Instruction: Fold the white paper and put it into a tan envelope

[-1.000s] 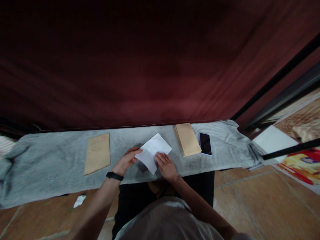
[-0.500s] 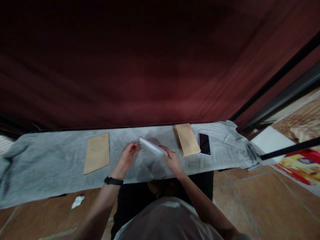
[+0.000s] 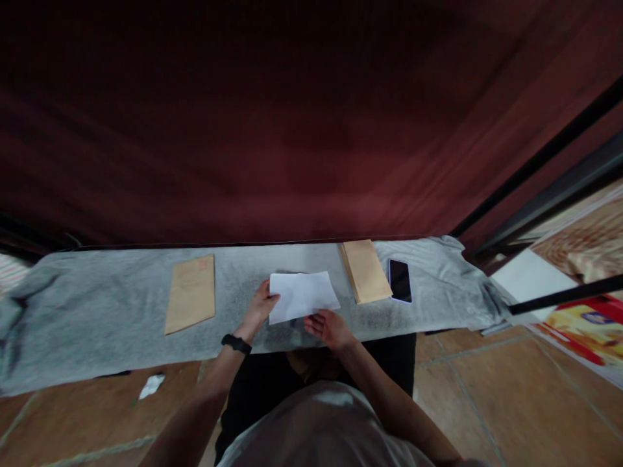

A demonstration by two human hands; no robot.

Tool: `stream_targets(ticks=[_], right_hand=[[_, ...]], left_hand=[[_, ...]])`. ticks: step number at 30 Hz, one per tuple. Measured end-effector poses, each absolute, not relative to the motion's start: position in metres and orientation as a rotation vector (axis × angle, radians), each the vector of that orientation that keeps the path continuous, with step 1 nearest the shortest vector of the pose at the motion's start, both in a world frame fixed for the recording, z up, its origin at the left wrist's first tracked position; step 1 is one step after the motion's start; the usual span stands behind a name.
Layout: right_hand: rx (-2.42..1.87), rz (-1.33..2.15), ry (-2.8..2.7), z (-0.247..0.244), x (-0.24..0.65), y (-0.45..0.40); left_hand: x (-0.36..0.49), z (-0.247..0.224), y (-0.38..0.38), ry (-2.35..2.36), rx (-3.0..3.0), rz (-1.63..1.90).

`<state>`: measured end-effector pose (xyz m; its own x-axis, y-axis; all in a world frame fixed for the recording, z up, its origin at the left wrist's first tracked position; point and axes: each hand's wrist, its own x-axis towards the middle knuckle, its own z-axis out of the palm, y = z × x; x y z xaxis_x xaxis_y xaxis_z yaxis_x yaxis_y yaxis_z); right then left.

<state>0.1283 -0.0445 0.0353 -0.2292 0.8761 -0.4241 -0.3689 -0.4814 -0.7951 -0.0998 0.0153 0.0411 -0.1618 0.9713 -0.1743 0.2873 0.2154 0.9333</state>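
Note:
A folded sheet of white paper [image 3: 302,296] hangs just over the grey cloth, its broad face turned up. My left hand [image 3: 261,305] is closed on its left edge, thumb on top. Beside the paper's lower right edge is my right hand [image 3: 328,327], palm partly up, with loosely bent fingers that do not grip the sheet. Whether its fingertips touch the paper I cannot tell. To the left lies a single brown envelope [image 3: 192,293]. A stack of brown envelopes [image 3: 368,272] lies to the right of the paper.
A phone [image 3: 400,281] lies right of the stack, on the long grey cloth [image 3: 117,305]. Behind rises a dark red curtain-like surface [image 3: 302,162]. A black bar [image 3: 569,295] and a red and yellow printed box [image 3: 591,327] stand at right. White scrap [image 3: 152,386] lies on the tiled floor.
The paper was seen nearly edge-on in my right hand; now its face shows and my left hand grips it. My right hand has let go and moved slightly down.

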Motion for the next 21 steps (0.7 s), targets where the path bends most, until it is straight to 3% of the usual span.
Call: stream_targets(ticks=[4, 6, 12, 15, 19, 21], right_hand=[[-1.111, 2.094, -0.825, 0.038, 0.133, -0.053], [-1.183, 1.863, -1.088, 0.041, 0.131, -0.048], [-1.304, 0.584, -2.159, 0.028, 0.123, -0.028], [-1.316, 0.343, -2.346, 0.01, 0.124, -0.031], [-1.319, 0.241, -2.367, -0.007, 0.124, -0.036], [-1.311, 0.221, -2.373, -0.009, 0.124, -0.036]], left_hand=[[-0.103, 0.03, 0.023, 1.778, 1.44, 0.843], [-0.104, 0.029, 0.023, 1.827, 1.525, 0.798], [-0.092, 0.039, 0.011, 2.103, 1.806, 0.596], [-0.072, 0.04, -0.001, 2.154, 2.098, 0.657], [-0.041, 0.028, -0.01, 1.567, 2.429, 0.509], [-0.031, 0.019, -0.008, 1.499, 2.432, 0.432]])
